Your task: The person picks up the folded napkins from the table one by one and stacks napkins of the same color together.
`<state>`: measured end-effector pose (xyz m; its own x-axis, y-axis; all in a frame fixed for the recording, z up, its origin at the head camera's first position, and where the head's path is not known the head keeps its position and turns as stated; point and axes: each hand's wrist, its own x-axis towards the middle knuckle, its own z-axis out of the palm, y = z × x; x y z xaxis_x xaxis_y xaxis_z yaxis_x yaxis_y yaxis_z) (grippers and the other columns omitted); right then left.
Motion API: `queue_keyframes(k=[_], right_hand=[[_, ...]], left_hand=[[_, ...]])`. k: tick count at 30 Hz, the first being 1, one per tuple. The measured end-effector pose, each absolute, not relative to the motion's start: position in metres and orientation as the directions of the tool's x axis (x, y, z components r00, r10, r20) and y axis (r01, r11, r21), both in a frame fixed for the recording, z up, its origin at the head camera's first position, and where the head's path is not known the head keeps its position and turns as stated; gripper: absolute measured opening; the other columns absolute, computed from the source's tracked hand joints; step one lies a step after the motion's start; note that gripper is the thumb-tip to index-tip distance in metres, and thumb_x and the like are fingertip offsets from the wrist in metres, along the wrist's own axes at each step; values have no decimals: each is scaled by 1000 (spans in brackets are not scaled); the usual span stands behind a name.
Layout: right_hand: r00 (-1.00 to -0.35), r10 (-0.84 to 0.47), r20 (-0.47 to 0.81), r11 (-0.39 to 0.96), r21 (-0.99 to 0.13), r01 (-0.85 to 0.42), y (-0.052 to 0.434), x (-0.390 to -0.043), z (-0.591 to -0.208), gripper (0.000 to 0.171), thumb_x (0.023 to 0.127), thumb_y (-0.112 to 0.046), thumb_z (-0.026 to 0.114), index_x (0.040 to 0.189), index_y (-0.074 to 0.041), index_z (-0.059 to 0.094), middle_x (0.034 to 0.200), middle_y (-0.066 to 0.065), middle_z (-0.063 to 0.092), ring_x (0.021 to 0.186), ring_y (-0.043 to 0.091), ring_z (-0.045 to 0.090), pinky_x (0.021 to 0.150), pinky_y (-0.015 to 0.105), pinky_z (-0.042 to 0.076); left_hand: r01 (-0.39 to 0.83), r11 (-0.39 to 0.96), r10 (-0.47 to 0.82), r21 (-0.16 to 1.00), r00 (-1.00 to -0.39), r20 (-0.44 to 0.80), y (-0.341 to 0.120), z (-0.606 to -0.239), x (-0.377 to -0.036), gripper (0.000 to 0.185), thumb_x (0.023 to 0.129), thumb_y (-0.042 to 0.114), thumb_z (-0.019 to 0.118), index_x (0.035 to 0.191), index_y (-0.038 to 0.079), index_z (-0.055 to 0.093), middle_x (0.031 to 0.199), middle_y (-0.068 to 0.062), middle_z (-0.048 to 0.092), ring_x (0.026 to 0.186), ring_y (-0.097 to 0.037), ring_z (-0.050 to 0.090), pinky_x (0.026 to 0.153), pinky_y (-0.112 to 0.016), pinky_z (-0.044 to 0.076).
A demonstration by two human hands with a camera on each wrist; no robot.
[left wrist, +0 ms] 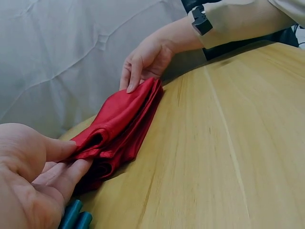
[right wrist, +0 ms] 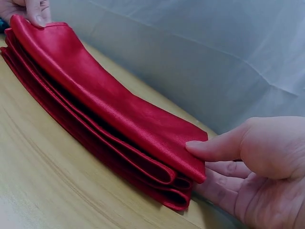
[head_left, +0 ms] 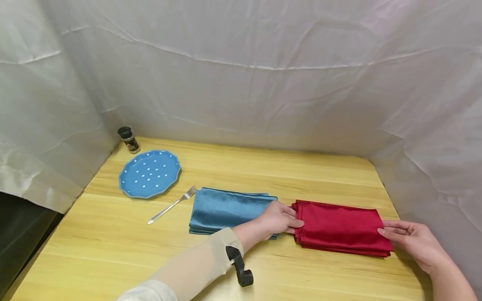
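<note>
A red satin cloth, folded into a layered rectangle, lies on the right half of the wooden table. My left hand pinches its left end, thumb on top and fingers beneath the upper layers, as the left wrist view shows. At the opposite end my right hand grips the short edge, thumb over the top fold and fingers below. Between the hands the cloth's top layer bows a little, with open folds along the near side. A folded blue cloth lies just to the left, partly covered by my left hand and wrist.
Left of the blue cloth lies a fork, tines toward the back. Behind it sits a blue polka-dot plate, and a black-capped spice jar stands at the far left corner. Grey fabric walls enclose the table's back and sides.
</note>
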<state>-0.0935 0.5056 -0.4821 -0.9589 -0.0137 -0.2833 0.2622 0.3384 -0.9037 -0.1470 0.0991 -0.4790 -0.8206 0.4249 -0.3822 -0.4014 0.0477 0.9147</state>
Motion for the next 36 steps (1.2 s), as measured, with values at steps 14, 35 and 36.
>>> queue_keyframes(k=[14, 35, 36], right_hand=[[-970, 93, -225, 390, -888, 244, 503, -92, -473, 15, 101, -12, 76, 114, -10, 81, 99, -12, 79, 88, 2, 74, 76, 15, 58], [-986, 145, 80, 487, -873, 1, 440, -108, -429, 19, 99, -14, 79, 112, -2, 78, 91, -9, 79, 77, 5, 75, 69, 17, 60], [-982, 156, 104, 515, -857, -9, 433, -108, -426, 20, 98, -16, 79, 113, -2, 78, 91, -11, 79, 77, 4, 74, 68, 16, 59]], left_hand=[[-393, 71, 509, 917, -776, -372, 80, -473, -158, 30, 95, -3, 77, 121, -14, 70, 101, -14, 75, 91, -28, 78, 81, -38, 65], [-127, -15, 380, 992, -918, -112, 6, -456, -189, 29, 99, 9, 76, 127, 0, 74, 112, -17, 77, 103, -28, 76, 92, -42, 62], [-86, -4, 361, 996, -929, -78, 2, -453, -189, 29, 99, 11, 77, 127, 1, 74, 113, -16, 77, 104, -27, 75, 92, -42, 63]])
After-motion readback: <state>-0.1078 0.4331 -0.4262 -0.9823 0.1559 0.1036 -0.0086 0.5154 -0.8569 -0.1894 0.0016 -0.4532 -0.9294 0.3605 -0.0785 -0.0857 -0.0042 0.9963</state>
